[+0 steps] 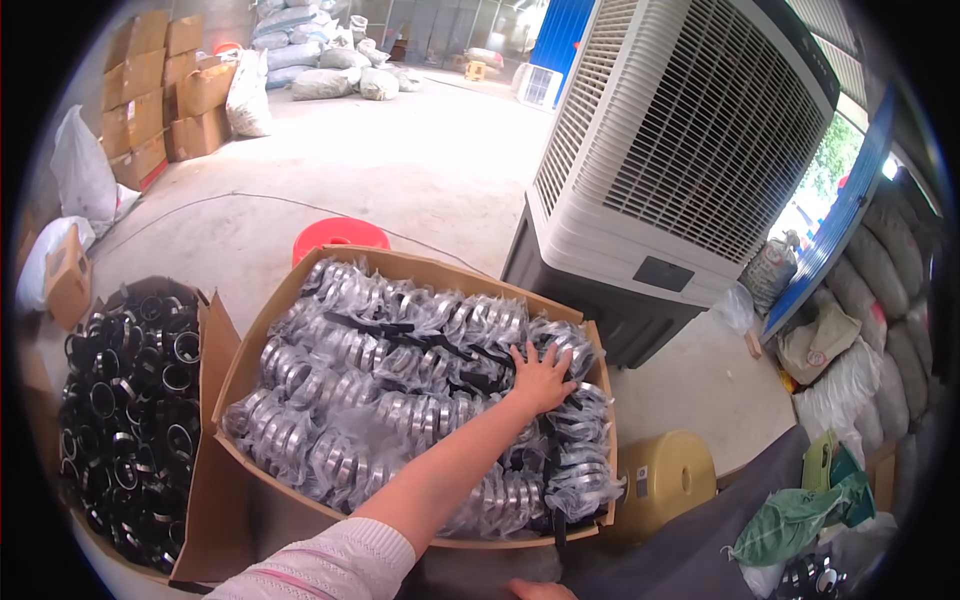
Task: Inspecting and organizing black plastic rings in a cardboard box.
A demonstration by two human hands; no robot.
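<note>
Knit sleeve (pixel 335 560), bagged rings (pixel 345 350), carton (pixel 430 271), pale floor (pixel 400 150), sacks (pixel 323 84)

bright pale floor (pixel 400 150) | blue panel (pixel 562 40), rear | slatted air cooler (pixel 690 150) | stacked cartons (pixel 135 95), left

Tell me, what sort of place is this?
Probably a workshop or warehouse: there are stacked cardboard boxes, piled-up sacks and a big open carton full of plastic-wrapped silvery rings.

Workshop or warehouse: stacked cartons (pixel 132 95), piled sacks (pixel 325 84), concrete floor (pixel 430 160), air cooler (pixel 690 130), bagged metal rings (pixel 430 412).
</note>
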